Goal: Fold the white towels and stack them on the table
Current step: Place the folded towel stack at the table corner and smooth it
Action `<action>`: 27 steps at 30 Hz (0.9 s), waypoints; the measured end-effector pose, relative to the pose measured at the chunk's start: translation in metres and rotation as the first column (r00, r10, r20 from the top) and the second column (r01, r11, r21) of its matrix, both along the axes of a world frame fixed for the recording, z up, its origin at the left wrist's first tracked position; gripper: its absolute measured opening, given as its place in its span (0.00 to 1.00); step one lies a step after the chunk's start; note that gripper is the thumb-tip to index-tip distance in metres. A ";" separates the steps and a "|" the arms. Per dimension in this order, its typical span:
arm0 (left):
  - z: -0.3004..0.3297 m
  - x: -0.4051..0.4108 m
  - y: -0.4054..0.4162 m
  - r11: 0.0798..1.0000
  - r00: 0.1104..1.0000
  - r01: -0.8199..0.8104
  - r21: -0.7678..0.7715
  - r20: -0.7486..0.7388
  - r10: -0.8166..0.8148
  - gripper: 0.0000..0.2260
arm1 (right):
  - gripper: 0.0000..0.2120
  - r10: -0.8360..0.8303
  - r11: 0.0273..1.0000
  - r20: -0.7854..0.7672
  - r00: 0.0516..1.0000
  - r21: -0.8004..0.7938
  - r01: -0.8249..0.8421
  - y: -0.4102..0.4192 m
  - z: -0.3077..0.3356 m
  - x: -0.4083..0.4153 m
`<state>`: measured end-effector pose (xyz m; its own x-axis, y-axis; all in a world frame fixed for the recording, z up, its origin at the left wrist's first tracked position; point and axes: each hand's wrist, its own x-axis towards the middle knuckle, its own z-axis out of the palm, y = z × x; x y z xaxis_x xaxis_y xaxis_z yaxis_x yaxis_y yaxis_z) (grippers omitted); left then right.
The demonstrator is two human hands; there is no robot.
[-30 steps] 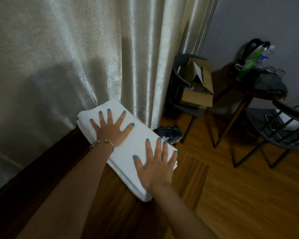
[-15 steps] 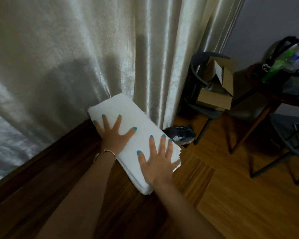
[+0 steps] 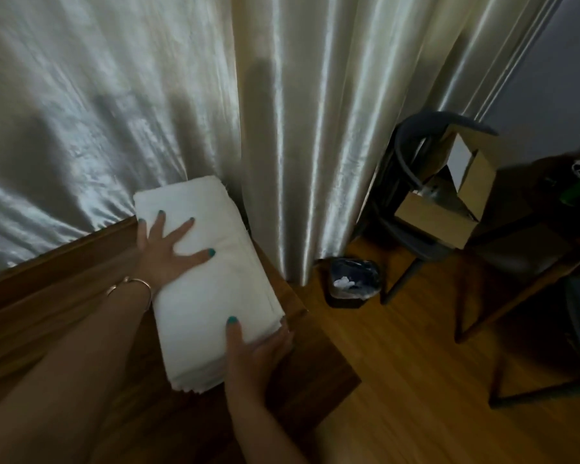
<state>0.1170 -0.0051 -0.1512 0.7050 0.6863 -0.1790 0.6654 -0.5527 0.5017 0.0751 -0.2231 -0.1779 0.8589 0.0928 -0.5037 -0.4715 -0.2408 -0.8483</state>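
Note:
A stack of folded white towels (image 3: 215, 283) lies on the dark wooden table (image 3: 47, 306), its far end against the curtain. My left hand (image 3: 168, 252) presses flat on the top of the stack near its far left side, fingers spread. My right hand (image 3: 258, 349) grips the near right corner of the stack, thumb on top and fingers wrapped under the edge, where they are hidden.
A shiny cream curtain (image 3: 282, 112) hangs right behind the table. On the wooden floor to the right stand a small dark bin (image 3: 354, 279), a chair with an open cardboard box (image 3: 449, 202), and a round side table (image 3: 549, 202). The table's right edge runs close beside the stack.
My right hand slid off the top of the stack to its near right corner and now grips the edge. The left hand shifted to the far left side. The view moved closer.

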 end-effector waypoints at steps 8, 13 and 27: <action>-0.005 0.005 -0.003 0.995 0.995 -0.097 0.009 -0.016 0.097 0.42 | 0.48 0.129 0.991 0.060 0.990 -0.033 -0.127 -0.012 -0.008 0.026; -0.005 0.008 -0.007 0.989 0.989 -0.146 0.008 -0.014 0.147 0.42 | 0.47 0.156 0.988 0.086 0.984 -0.008 -0.156 -0.018 -0.008 0.042; -0.003 0.008 -0.016 0.985 0.985 -0.173 -0.026 -0.014 0.173 0.40 | 0.47 0.218 0.976 0.080 0.973 0.003 -0.219 -0.028 -0.002 0.057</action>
